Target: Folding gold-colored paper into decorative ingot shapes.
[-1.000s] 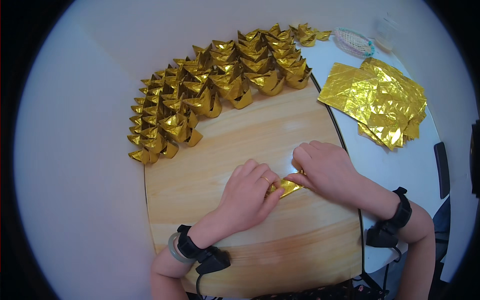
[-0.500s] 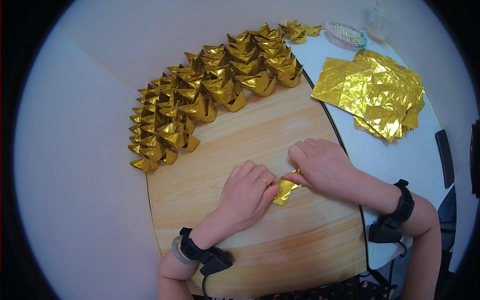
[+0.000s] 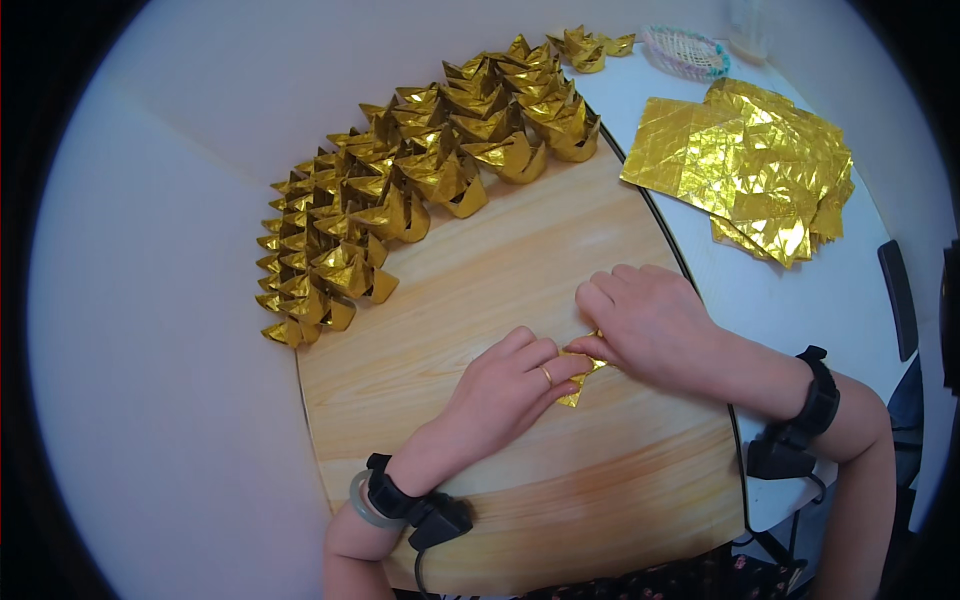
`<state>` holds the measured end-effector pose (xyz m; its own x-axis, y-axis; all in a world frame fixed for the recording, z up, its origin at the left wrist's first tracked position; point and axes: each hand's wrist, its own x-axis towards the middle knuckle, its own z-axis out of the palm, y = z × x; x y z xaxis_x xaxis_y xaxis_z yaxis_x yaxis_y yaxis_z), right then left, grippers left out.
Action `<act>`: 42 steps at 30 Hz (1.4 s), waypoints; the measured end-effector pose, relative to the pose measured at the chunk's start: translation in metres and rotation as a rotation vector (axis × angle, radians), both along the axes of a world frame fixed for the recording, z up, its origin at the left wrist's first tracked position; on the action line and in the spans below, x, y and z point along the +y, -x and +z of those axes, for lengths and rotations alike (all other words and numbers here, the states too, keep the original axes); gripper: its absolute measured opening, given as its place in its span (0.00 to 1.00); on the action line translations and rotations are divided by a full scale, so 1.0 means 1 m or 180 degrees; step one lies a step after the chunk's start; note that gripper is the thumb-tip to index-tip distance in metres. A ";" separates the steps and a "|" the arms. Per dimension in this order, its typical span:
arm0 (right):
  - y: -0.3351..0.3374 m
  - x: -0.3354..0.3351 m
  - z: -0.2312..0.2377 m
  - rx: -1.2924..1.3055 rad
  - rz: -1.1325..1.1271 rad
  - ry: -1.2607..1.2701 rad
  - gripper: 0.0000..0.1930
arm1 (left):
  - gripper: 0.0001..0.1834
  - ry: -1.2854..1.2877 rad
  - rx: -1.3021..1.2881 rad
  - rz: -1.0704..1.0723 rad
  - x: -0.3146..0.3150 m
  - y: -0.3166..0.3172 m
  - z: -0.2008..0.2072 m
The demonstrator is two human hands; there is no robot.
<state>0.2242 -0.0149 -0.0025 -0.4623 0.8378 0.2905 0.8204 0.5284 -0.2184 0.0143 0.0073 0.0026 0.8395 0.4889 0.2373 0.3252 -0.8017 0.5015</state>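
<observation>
Left hand (image 3: 515, 383) was pinched on the gold foil piece (image 3: 569, 399) from the left, right hand (image 3: 650, 322) pinched on its far right end, the two nearly touching. I had the piece over the right-hand part of the wood-grain surface (image 3: 520, 500); couldn't tell if it rested there. Most of it was covered, so no read on which crease. My estimate: mid-fold, well short of finished.

Done: tight rows of gold folded boats (image 3: 438, 165) along the far left edge, too packed to count, plus a small gold cluster (image 3: 590, 57) beyond them, near a basket (image 3: 686, 54).

Left: a loose pile of crinkled gold sheets (image 3: 750, 165), mostly on the white surface (image 3: 705, 255), untouched by either hand.
</observation>
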 end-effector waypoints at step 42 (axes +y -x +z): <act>-0.020 -0.043 0.014 -0.0062 0.0969 0.0577 0.44 | 0.10 -0.0843 0.0132 0.0079 -0.013 -0.004 0.006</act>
<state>0.2446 -0.0577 0.0114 -0.7027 0.6979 0.1383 0.6363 0.7034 -0.3169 0.0184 -0.0058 0.0082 0.8397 0.4348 0.3253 0.3621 -0.8948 0.2613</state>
